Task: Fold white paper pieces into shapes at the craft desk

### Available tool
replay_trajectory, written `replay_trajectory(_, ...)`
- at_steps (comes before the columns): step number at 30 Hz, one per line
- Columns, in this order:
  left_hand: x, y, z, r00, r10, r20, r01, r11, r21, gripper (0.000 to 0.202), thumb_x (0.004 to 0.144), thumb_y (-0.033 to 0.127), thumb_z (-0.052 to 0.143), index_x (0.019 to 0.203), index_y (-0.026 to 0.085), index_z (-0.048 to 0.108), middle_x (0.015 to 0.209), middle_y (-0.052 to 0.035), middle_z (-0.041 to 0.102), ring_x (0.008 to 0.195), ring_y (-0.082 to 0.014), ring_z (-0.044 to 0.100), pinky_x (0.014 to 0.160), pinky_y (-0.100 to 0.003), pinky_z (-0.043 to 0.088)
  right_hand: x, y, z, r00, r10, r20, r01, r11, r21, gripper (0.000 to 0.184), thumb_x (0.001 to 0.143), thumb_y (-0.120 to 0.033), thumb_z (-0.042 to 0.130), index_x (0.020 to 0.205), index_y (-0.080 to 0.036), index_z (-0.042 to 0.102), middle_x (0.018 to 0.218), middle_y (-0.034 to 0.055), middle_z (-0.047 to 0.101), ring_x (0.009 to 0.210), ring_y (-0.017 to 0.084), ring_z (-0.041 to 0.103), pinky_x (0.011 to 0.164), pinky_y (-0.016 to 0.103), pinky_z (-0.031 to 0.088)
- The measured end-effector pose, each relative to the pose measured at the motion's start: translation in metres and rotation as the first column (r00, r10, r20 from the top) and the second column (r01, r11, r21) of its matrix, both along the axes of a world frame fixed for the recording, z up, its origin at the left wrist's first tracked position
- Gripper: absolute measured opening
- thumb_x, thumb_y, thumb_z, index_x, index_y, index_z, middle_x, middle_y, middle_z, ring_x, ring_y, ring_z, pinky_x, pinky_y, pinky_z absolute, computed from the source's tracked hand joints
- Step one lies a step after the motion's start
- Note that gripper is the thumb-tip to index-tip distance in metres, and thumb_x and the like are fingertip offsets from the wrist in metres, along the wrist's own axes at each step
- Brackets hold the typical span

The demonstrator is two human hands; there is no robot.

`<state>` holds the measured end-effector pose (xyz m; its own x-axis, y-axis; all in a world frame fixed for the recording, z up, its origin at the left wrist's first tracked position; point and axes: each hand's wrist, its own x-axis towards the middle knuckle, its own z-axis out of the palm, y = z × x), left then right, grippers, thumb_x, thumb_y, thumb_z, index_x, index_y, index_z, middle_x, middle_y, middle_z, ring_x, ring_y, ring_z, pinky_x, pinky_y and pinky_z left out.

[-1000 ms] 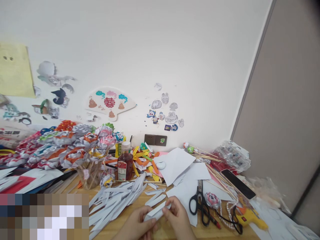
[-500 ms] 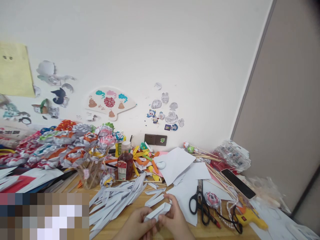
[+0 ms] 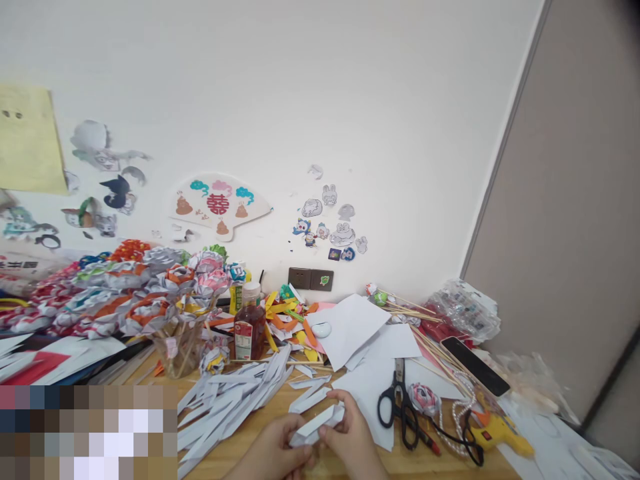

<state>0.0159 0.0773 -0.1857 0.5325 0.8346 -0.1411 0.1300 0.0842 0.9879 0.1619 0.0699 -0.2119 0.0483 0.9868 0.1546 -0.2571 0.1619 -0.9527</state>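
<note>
Between my two hands, low in the middle of the view, is a folded white paper strip. My left hand grips its left end, thumb on the near side. My right hand pinches the right end, with the index finger curled over the top and the thumb below. Just beyond the fingers lie a few loose folded strips. To the left spreads a heap of white paper strips. Black-handled scissors rest on white sheets right of my right hand.
Paper flowers crowd the left, some standing in a clear cup. A bottle stands mid-table before coloured scraps. On the right lie a paper rose, a bead string, a yellow glue gun and a phone.
The folded strip has tilted slightly between my fingers and its fold looks a little more open. Both hands keep their hold, in nearly the same place.
</note>
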Motion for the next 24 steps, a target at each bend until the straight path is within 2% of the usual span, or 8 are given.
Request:
replay_trajectory(9,0.0002,-0.0004,0.0024,1.0,0.012,0.001,-0.012,1.0,0.002,0.015,0.064,0.027,0.058,0.068,0.017,0.049,0.053,0.0036,0.062,0.034,-0.0067,0.047,0.035,-0.018,0.032,-0.0007,0.0006,-0.0003,1.0,0.01,-0.022,-0.009,1.0,0.029,0.041,0.053,-0.013,0.063,0.089,-0.02,0.045,0.056,-0.0064,0.058,0.045,0.011,0.051,0.043,0.023,0.041)
replay_trajectory(18,-0.0003,0.0029,-0.0035,1.0,-0.001,0.028,0.001,1.0,-0.005,0.013,0.063,0.023,0.057,0.068,0.016,0.048,0.052,0.0035,0.063,0.033,-0.0064,0.048,0.034,-0.017,0.032,0.0007,0.0005,0.0016,0.999,0.03,-0.024,-0.03,1.0,0.009,0.041,0.053,-0.01,0.062,0.089,-0.018,0.045,0.058,-0.0067,0.059,0.045,0.01,0.051,0.043,0.022,0.042)
replay_trajectory(24,-0.0016,0.0071,-0.0044,0.998,-0.039,0.052,0.04,0.999,-0.034,0.022,0.063,0.033,0.059,0.072,0.014,0.05,0.054,0.0022,0.065,0.034,-0.0067,0.05,0.034,-0.016,0.032,0.0025,0.0019,0.0033,0.999,0.014,-0.04,-0.014,1.0,0.001,0.039,0.052,-0.009,0.062,0.087,-0.018,0.047,0.058,-0.0071,0.058,0.047,0.011,0.052,0.043,0.021,0.043)
